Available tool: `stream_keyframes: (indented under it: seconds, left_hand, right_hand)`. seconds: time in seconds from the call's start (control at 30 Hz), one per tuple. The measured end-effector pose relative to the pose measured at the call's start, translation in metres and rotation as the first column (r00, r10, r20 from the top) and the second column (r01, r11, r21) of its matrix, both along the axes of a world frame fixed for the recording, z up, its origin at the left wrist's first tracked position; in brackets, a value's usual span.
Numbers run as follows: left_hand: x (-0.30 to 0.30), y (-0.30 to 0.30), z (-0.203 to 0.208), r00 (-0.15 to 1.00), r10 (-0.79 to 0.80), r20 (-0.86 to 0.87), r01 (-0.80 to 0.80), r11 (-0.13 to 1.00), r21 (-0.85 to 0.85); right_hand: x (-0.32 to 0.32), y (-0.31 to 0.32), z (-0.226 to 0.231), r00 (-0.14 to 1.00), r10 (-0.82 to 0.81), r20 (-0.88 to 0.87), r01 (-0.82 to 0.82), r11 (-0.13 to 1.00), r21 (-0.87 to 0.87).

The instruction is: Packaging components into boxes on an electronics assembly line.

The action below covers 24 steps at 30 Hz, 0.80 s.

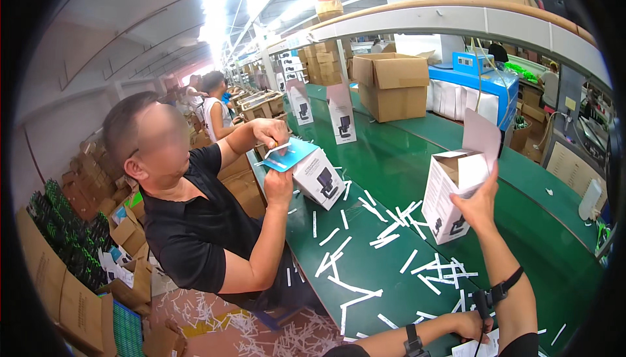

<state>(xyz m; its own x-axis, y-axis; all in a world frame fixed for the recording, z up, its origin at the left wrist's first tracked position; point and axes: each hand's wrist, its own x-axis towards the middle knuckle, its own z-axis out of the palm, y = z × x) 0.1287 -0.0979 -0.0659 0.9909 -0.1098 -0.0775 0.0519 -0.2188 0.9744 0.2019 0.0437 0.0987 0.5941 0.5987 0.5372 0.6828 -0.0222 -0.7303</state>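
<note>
My right hand (481, 202) grips the side of a white carton (445, 194) printed with a dark device on a stand. This carton stands upright, its top flap raised and its inside partly showing brown. Low in the picture, my left hand (473, 326) is bent with its fingers curled down by a white printed piece (479, 345), partly cut off by the lower edge. What those fingers hold is hidden. Dark straps with small devices circle both my wrists. Many white paper strips (388, 226) lie scattered between the cartons on the green work surface (385, 168).
Across to the left, a person in black (202, 220) handles another printed carton (321, 178) with a blue flap. Two upright cartons (342, 114) stand farther back, near an open brown box (391, 86). A blue machine (473, 62) is beyond. Strips litter the floor (261, 324).
</note>
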Motion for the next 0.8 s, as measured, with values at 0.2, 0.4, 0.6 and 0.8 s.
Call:
stream_keyframes:
  seconds: [0.2,0.4,0.6,0.8]
  left_hand:
    - [0.011,-0.001,-0.023,0.995,-0.048,0.088,0.045,0.998,0.034]
    - [0.014,0.016,-0.023,0.979,-0.181,0.091,0.197,0.955,-0.223]
    - [-0.003,0.031,0.016,0.992,-0.041,-0.121,-0.003,0.939,-0.344]
    - [-0.009,0.017,0.077,0.824,0.545,0.153,-0.444,0.79,-0.424]
  right_hand:
    - [0.069,-0.103,-0.005,0.904,0.195,-0.38,-0.122,0.97,0.208]
    - [0.101,-0.258,-0.012,0.934,0.179,-0.31,-0.054,0.926,0.373]
    - [0.112,-0.368,-0.008,0.942,0.194,-0.273,-0.033,0.865,0.501]
    - [0.142,-0.433,-0.017,0.821,0.383,-0.424,-0.145,0.857,0.494]
